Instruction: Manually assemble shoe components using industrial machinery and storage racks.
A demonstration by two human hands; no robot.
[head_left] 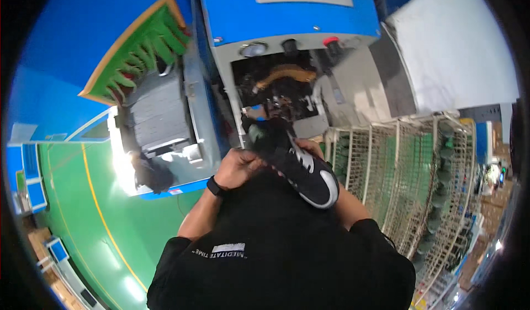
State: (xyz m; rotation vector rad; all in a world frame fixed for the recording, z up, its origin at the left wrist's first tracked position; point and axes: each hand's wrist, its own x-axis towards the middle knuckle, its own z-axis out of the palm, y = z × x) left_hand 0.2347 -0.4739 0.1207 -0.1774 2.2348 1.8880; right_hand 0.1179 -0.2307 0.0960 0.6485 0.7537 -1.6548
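Note:
A black sneaker (pixel 295 165) with a pale grey toe and light side markings is held in front of my chest, its toe pointing toward me and to the right. My left hand (pixel 238 167), with a dark band on the wrist, pinches it at the left, near the heel end. On its far right side my right hand (pixel 311 147) grips it, and the shoe covers most of those fingers. Just beyond the heel is the dark opening of a blue machine (pixel 287 25), with a tan curved part (pixel 286 75) inside.
Left stands a conveyor (pixel 157 108) with a green strip curtain (pixel 146 50) over its far end and a blurred dark item (pixel 152 173) at its near end. Wire racks (pixel 397 172) stand close on my right. A red button (pixel 331 42) sits on the machine front.

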